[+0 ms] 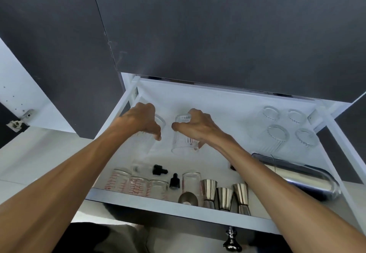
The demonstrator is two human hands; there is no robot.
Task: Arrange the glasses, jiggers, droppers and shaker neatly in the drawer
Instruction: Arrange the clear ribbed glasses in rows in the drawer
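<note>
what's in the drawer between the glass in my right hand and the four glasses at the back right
Nothing: in the head view, only bare white drawer floor separates the held ribbed glass from that cluster.

White drawer [138,198], silver jiggers [224,198], black droppers [159,169]

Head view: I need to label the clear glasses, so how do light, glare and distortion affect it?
Head view: bright, even light washes out the white drawer; the ribbed glass in the right hand and the one under the left hand nearly vanish against it; glare streaks the shaker; wide-angle bending curves the drawer edges; overall slightly soft.
</note>
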